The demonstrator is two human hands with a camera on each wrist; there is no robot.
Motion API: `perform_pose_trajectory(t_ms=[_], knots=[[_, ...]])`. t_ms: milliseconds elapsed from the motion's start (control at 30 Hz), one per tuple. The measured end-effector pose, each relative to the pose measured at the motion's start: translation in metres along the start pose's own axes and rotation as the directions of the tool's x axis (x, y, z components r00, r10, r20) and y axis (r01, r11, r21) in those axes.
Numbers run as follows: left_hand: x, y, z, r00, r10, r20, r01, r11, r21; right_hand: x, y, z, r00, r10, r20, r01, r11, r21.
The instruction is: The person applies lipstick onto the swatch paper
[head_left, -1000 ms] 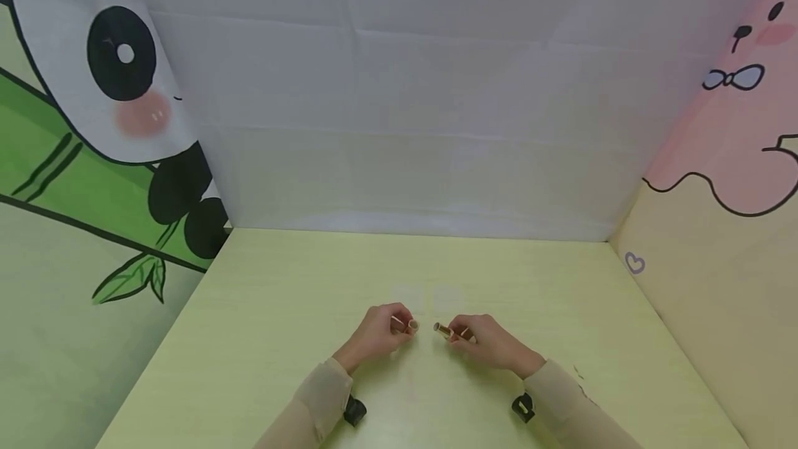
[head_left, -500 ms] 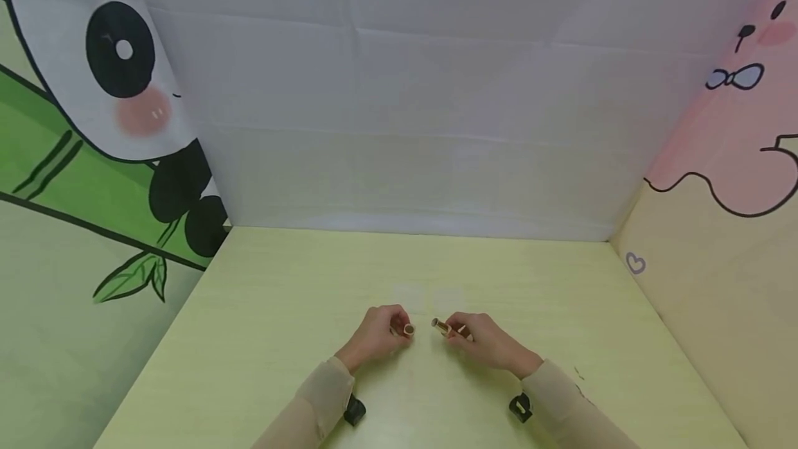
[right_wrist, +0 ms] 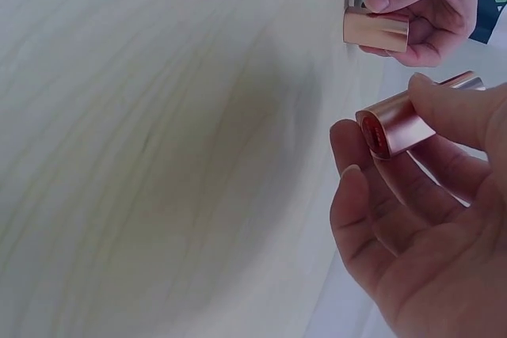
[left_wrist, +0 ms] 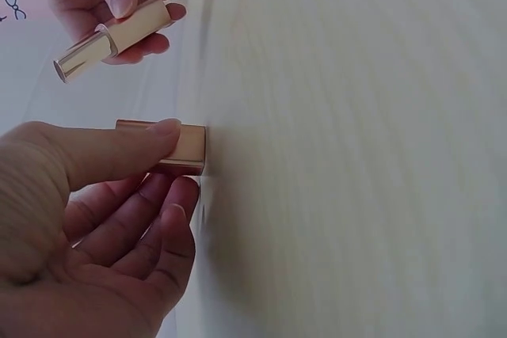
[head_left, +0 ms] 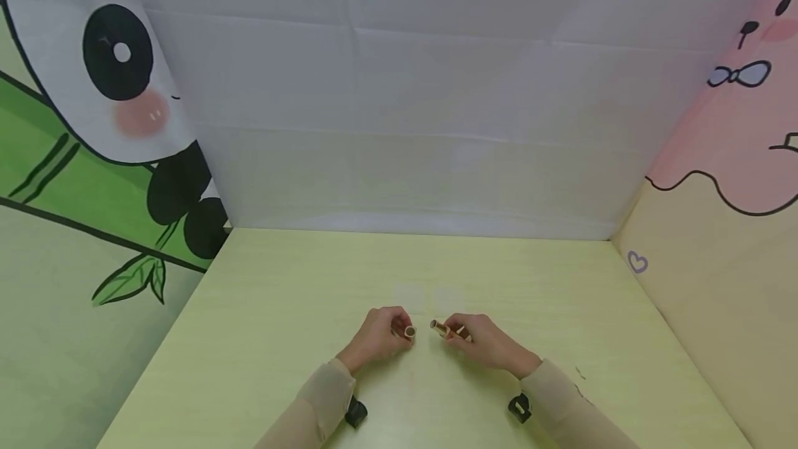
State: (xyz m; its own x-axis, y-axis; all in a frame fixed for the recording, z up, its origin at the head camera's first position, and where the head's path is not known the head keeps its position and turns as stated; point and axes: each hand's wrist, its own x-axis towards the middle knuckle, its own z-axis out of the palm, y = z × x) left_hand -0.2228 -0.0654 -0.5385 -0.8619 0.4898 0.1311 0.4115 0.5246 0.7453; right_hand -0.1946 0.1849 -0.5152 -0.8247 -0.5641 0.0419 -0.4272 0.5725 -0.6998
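Note:
My left hand (head_left: 376,339) pinches a rose-gold lipstick cap (left_wrist: 191,145) between thumb and fingers; in the head view its round open end faces me. To the right, my right hand (head_left: 494,344) holds the lipstick tube (right_wrist: 402,123) between thumb and fingers. The tube's narrower shiny neck (left_wrist: 85,58) points towards the left hand and tilts slightly up, while its wider base shows a red label in the right wrist view. A small gap separates cap and tube. Both hands are close over the table.
A pale yellow wooden table (head_left: 299,276) lies beneath the hands. Two faint whitish squares (head_left: 409,294) mark its surface just beyond them. A white sheet (head_left: 405,123) closes off the back, and painted panels stand at left and right. Each wrist carries a small black device (head_left: 356,411).
The cap in my left hand has shifted slightly down and left, its opening turning more towards me. The tube in my right hand has moved a little left. Both grips stay the same.

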Motion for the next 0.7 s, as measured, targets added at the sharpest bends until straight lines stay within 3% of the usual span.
perform_pose_trajectory(t_ms=[300, 533, 700], knots=[[0.002, 0.006, -0.002, 0.999, -0.040, -0.026, 0.040, 0.999, 0.006, 0.000, 0.006, -0.002, 0.999, -0.037, -0.020, 0.036, 0.999, -0.015], [-0.003, 0.024, -0.006, 0.991, -0.086, -0.100, 0.069, 0.985, -0.157, 0.001, 0.006, -0.001, 0.994, -0.084, -0.074, 0.084, 0.996, -0.012], [-0.003, 0.030, -0.006, 0.987, -0.072, -0.141, 0.039, 0.973, -0.227, 0.001, 0.003, -0.003, 0.994, -0.076, -0.077, 0.083, 0.993, 0.087]])
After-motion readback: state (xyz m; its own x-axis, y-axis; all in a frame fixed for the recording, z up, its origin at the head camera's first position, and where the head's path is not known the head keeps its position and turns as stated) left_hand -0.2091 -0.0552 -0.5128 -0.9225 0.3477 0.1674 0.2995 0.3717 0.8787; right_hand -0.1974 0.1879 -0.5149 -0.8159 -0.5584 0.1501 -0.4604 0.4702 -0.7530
